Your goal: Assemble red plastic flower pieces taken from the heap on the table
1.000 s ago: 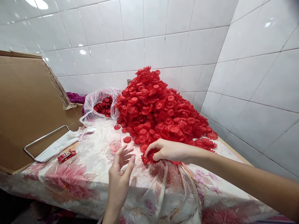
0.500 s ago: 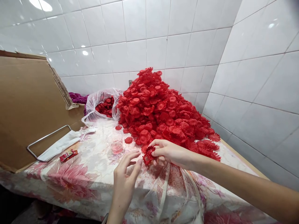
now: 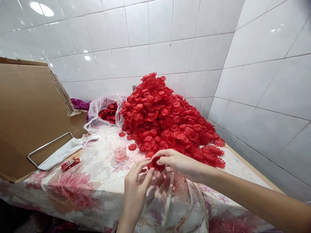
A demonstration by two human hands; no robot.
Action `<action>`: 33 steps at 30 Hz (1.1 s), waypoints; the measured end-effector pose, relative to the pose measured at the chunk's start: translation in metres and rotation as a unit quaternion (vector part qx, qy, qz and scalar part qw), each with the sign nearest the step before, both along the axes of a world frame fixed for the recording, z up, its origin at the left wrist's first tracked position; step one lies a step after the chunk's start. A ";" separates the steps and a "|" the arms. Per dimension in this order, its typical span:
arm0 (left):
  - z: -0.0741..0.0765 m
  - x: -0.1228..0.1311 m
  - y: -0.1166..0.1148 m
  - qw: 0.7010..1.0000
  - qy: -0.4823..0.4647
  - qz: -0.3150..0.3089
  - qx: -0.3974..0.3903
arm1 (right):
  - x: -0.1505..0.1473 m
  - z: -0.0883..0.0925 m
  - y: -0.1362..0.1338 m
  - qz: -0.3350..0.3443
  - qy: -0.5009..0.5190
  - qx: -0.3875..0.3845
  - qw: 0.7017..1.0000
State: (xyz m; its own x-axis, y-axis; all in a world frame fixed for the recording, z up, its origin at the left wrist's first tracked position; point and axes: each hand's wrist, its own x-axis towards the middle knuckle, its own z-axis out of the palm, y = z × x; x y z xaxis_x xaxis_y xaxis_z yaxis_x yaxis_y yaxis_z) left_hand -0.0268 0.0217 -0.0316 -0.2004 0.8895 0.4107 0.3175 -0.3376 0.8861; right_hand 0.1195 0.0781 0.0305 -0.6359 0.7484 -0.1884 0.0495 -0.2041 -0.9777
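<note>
Red, frilled material is forming a small flower piece (image 3: 158,164) between the two hands, just this side of a big heap of similar pieces (image 3: 167,119). The right hand (image 3: 178,164) is gripping the piece between thumb and fingers. The left hand (image 3: 136,183) is curving in from the opposite side, thumb and fingers parted around the near rim; whether they are pinching it, I cannot tell.

Compared with a second ago, the left hand is no longer hovering well apart from the right; its fingertips are now meeting the right hand's at the piece. In my judgement, the handling is turning from one-handed to two-handed, while the heap beyond the hands is looking unchanged.

Well to the left of the left hand, a small red packet (image 3: 70,164) is carrying pale marks that are looking like lettering, too small for me to read. Nearer that hand, just beyond it, a clear cup (image 3: 120,153) is showing no label. Farther left, the cardboard (image 3: 31,119) is displaying plain brown faces without readable print, and the plastic bag (image 3: 93,116) beyond the left hand is bearing no visible brand.
</note>
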 end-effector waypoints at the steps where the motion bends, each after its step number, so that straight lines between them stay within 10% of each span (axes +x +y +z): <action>1: 0.001 0.000 0.000 1.000 0.001 -0.002 -0.002 | 0.001 0.000 -0.001 0.006 -0.001 0.002 1.000; 33: -0.001 0.007 0.001 0.999 0.041 -0.001 0.019 | 0.001 -0.018 -0.002 -0.057 -0.013 0.065 0.996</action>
